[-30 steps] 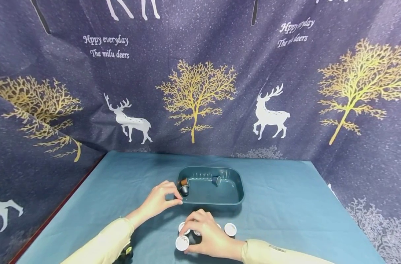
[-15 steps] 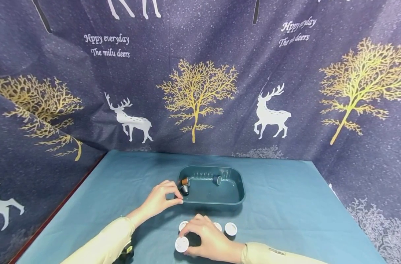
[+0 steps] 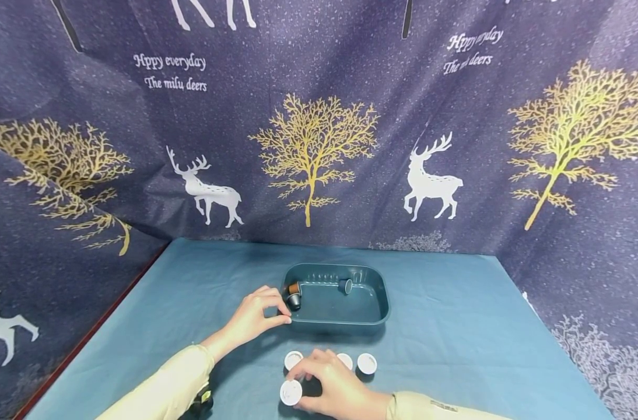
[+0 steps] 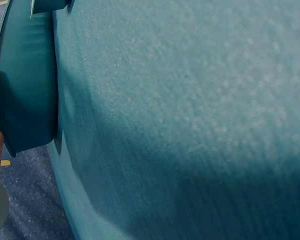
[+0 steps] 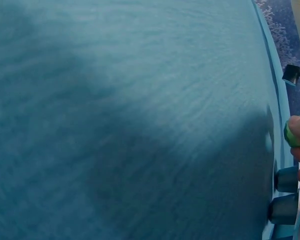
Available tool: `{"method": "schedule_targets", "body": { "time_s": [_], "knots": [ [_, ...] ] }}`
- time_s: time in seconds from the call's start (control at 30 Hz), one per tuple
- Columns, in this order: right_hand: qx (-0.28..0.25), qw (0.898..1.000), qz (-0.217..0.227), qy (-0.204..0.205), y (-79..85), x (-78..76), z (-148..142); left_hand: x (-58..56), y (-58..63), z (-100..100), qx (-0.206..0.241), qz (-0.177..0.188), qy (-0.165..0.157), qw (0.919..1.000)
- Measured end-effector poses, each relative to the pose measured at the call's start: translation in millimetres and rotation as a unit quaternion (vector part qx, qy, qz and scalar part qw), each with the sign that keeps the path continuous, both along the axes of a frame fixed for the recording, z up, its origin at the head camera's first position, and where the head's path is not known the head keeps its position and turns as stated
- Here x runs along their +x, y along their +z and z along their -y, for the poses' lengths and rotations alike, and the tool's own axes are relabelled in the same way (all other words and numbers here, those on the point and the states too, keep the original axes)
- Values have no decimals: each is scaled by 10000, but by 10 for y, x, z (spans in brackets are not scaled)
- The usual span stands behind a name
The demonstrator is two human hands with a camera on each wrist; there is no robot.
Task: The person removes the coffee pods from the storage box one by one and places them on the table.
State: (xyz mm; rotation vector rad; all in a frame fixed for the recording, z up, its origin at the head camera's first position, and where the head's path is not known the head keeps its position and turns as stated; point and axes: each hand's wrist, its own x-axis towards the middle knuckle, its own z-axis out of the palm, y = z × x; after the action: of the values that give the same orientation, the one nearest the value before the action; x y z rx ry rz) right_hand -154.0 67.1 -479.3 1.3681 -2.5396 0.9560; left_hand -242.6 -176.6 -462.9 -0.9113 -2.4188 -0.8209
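Observation:
My right hand [image 3: 345,389] pinches a coffee capsule [image 3: 291,392] between thumb and fingers, its white lid facing up toward the head camera. In the right wrist view, the green side of that held capsule [image 5: 288,136] shows beside the thumb. Just beyond the hand, white-lidded capsules [image 3: 293,360] stand on the table, partly covered by the fingers. My left hand [image 3: 256,317] grips the near left corner of a dark green plastic tub [image 3: 345,322] with thumb and fingertips at its rim. Inside the tub lie a brown capsule [image 3: 294,288], a black capsule [image 3: 294,301] and a dark blue capsule [image 3: 346,286].
Blue-green cloth covers the table [image 3: 445,326]. To the right of my right hand stands another white-lidded capsule [image 3: 367,364]. A patterned curtain [image 3: 371,175] with deer and trees hangs behind the table's far edge.
My right hand's fingers have drawn slightly back toward me, uncovering more of the standing capsules' lids. The held capsule stays nearly in place. My left hand and the tub have not moved.

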Motion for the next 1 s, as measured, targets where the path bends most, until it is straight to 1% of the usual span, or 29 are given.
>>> {"method": "schedule_targets", "body": {
  "time_s": [0.17, 0.4, 0.7, 1.0],
  "knots": [
    [126, 9996, -235, -72, -24, 11, 5, 7, 10, 0, -18, 119, 36, 9999],
    [116, 9989, -432, -133, -49, 37, 13, 6, 14, -1, 11, 82, 22, 10000],
    [144, 9985, -467, -242, -78, 46, 24, 0, 5, 1, 34, 115, -8, 9999],
    [285, 9981, -425, -358, -67, 40, 30, 10, 17, -1, 37, 135, 30, 9999]
  ]
}}
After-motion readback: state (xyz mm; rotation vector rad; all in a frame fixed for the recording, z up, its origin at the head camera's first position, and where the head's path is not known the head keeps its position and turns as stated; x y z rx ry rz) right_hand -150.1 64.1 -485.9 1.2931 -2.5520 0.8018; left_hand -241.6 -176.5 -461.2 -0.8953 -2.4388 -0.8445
